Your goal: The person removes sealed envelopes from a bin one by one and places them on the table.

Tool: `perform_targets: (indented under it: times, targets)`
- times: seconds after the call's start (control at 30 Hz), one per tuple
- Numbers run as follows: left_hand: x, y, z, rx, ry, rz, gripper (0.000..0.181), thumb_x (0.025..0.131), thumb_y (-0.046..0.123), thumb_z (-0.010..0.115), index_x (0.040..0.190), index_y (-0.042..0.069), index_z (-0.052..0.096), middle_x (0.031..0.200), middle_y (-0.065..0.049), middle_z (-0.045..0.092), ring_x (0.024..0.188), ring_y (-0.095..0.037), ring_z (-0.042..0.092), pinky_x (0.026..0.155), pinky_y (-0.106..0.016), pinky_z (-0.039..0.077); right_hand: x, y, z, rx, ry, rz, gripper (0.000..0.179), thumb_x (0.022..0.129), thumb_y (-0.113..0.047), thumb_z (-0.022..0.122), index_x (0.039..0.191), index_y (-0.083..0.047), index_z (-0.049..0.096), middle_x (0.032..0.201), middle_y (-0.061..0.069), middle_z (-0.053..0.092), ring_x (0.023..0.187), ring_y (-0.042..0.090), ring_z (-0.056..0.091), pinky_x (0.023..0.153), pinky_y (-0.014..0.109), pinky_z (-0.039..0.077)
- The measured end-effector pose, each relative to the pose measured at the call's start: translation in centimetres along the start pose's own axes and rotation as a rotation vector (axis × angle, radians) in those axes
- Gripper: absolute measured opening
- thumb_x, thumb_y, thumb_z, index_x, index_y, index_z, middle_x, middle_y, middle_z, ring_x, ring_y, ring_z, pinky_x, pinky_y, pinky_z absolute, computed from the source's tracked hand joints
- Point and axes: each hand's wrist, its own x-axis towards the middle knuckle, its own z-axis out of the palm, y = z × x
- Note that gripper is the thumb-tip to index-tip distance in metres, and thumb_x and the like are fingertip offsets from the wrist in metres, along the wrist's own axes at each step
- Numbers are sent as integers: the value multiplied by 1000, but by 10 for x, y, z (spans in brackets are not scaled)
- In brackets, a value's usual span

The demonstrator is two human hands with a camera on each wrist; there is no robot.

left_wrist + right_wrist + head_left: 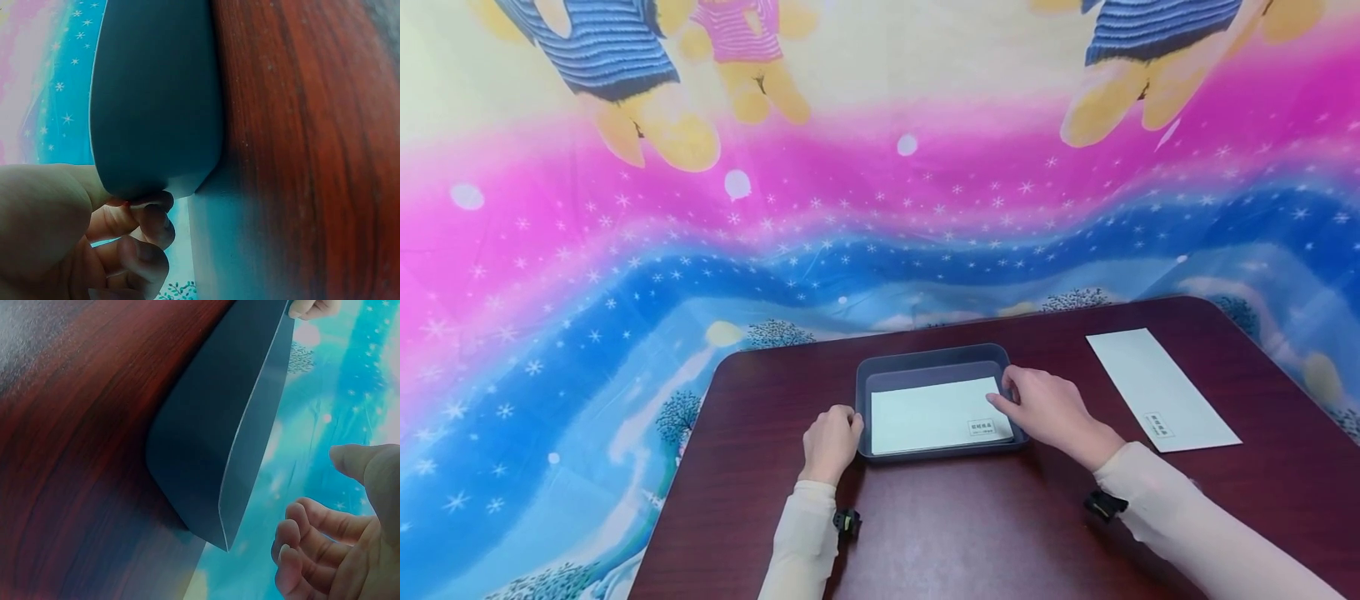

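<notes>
A dark grey rectangular tray (936, 358) rests on the table, with a white envelope (925, 417) lying flat inside, its small printed box at the near right corner. At the tray's left side, my left hand (831, 442) pinches the wall between thumb and curled fingers; the left wrist view shows this grip (134, 231) at the rim. My right hand (1048, 408) hovers by the right rim, thumb over the envelope's edge in the head view. In the right wrist view its fingers (325, 544) are loosely bent, apart from the tray wall, with nothing between them and the thumb.
A second white envelope (1157, 383) with a similar printed box lies slanted on the dark red-brown wooden table (970, 533), right of the tray. Behind the table's far edge hangs a colourful cloth (880, 208) with snowflakes and cartoon figures. Dark wrist cameras (1105, 504) sit at both sleeves.
</notes>
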Motion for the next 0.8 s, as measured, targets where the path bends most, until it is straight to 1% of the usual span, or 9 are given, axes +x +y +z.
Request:
perform_targets:
  times: [0.23,0.33,0.47,0.67,0.8]
  targets:
    - [-1,1,0,-6,9,12,47,100,22,60,58,19,40,50,5,31,42,-13,30,44,-28,23,3,-4,3,0,-4,-10,28,93,-38,71,85,-15,58,56,-4,47,51,12,42,45,31,30]
    - [-1,1,0,-3,9,10,47,100,22,60,58,19,40,50,5,31,42,-13,30,44,-28,22,5,-7,4,4,-10,-15,27,93,-38,70,90,-12,62,56,-4,48,51,12,42,46,31,32]
    - [-1,1,-1,-3,6,6,47,100,22,60,58,19,39,49,5,30,42,-13,30,44,-28,22,7,-11,6,4,-20,-18,31,94,-39,69,99,-8,65,55,-4,48,50,12,42,46,30,34]
    - [-2,2,-1,0,7,7,47,100,21,60,58,19,39,49,5,30,42,-13,29,44,-27,21,13,-15,11,-18,-23,-31,32,94,-40,69,97,-9,64,52,-5,44,47,11,37,45,30,31]
    - [-1,1,-2,-4,7,7,48,100,21,60,57,20,38,49,5,29,42,-12,28,43,-27,20,16,-19,13,-29,-31,-33,32,94,-40,69,97,-9,64,52,-4,44,48,11,37,45,29,31]
